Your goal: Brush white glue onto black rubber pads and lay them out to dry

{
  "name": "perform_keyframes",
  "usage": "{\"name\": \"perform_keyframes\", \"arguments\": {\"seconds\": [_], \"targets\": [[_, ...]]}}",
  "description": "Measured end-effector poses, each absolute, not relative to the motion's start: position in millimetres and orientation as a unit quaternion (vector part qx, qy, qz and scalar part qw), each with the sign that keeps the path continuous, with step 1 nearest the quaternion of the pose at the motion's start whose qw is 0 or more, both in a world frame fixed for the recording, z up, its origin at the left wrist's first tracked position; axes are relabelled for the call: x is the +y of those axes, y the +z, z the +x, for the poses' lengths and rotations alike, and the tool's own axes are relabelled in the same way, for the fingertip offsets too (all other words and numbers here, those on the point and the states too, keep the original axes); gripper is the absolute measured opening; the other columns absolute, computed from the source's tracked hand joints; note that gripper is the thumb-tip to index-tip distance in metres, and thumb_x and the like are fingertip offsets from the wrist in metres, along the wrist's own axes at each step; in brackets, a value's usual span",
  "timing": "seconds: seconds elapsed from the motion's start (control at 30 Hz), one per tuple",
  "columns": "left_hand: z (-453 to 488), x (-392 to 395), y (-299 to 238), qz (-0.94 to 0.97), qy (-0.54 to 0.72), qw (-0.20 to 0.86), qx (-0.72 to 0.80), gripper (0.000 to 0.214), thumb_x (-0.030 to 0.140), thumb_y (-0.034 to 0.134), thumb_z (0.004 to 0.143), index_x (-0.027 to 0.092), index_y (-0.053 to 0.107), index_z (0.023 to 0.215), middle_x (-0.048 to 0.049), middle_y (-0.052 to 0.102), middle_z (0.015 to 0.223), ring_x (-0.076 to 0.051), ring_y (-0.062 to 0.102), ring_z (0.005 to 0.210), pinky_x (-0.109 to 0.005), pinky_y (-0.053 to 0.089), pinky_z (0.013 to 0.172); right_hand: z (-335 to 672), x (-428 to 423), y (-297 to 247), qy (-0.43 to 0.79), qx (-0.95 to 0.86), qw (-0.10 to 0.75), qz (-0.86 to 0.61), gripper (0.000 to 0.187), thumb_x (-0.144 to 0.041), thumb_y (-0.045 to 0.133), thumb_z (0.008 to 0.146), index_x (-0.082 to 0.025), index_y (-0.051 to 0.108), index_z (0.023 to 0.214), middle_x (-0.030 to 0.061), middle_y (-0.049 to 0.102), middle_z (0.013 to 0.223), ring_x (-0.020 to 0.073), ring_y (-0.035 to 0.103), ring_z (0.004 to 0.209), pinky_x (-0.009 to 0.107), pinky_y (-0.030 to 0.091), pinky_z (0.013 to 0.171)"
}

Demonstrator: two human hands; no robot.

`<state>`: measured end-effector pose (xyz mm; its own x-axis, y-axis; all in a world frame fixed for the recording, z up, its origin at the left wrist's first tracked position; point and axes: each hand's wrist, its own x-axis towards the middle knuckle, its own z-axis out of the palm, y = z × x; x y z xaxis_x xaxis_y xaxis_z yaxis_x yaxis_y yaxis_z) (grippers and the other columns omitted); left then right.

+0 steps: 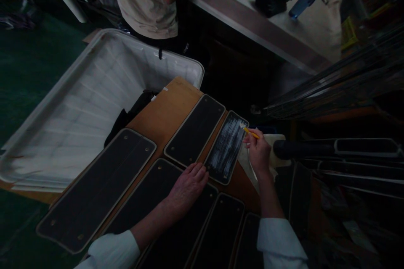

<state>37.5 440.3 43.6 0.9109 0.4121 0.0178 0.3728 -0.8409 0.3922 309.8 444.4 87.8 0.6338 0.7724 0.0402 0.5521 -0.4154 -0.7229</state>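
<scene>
Several black rounded panels with pale edging lie on a brown board [164,113]. One small panel [226,147] is streaked with white paste. My right hand [259,151] is closed on a small brush with a yellow handle [251,133], whose tip touches that panel's top right corner. My left hand [188,187] lies flat, fingers stretched out, on the panels just left of the streaked one, its fingertips at that panel's lower left edge. A clean panel [195,130] sits beside it to the left.
A large white plastic tub [78,109] stands to the left with dark pieces inside. Another person in a light shirt [148,0] stands behind it. A workbench [268,21] runs across the top right. Stacked dark frames [347,155] lie to the right.
</scene>
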Motion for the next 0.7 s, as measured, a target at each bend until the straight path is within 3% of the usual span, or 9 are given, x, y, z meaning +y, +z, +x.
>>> {"name": "perform_keyframes", "arguments": {"seconds": [0.3, 0.43, 0.57, 0.7], "targets": [[38, 440, 48, 0.956, 0.038, 0.204, 0.209, 0.028, 0.015, 0.051, 0.095, 0.014, 0.060, 0.121, -0.0112, 0.062, 0.124, -0.026, 0.053, 0.125, -0.041, 0.034, 0.113, 242, 357, 119, 0.299, -0.391, 0.281, -0.824, 0.037, -0.048, 0.045, 0.097, -0.021, 0.063, 0.113, 0.0031, 0.070, 0.077, 0.0189, 0.068, 0.067, 0.032, 0.057, 0.064], [36, 440, 48, 0.953, 0.041, 0.219, 0.206, 0.031, 0.014, 0.049, 0.095, 0.014, 0.057, 0.125, -0.0133, 0.060, 0.128, -0.026, 0.049, 0.130, -0.043, 0.034, 0.113, 215, 325, 139, 0.377, -0.367, 0.285, -0.801, 0.033, -0.046, 0.047, 0.097, -0.023, 0.064, 0.112, 0.0028, 0.071, 0.079, 0.0180, 0.070, 0.070, 0.029, 0.059, 0.063], [34, 441, 50, 0.955, 0.039, 0.212, 0.202, 0.030, 0.015, 0.049, 0.095, 0.016, 0.057, 0.124, -0.0122, 0.060, 0.129, -0.025, 0.049, 0.130, -0.043, 0.034, 0.113, 221, 332, 142, 0.345, -0.340, 0.324, -0.813, 0.033, -0.046, 0.048, 0.096, -0.022, 0.063, 0.113, 0.0027, 0.071, 0.079, 0.0183, 0.070, 0.070, 0.029, 0.059, 0.062], [34, 442, 51, 0.955, 0.038, 0.209, 0.205, 0.029, 0.014, 0.050, 0.095, 0.015, 0.058, 0.123, -0.0122, 0.060, 0.127, -0.026, 0.050, 0.129, -0.042, 0.033, 0.114, 218, 336, 131, 0.308, -0.366, 0.307, -0.823, 0.033, -0.046, 0.048, 0.096, -0.022, 0.063, 0.112, 0.0046, 0.072, 0.086, 0.0188, 0.070, 0.072, 0.031, 0.058, 0.065]]}}
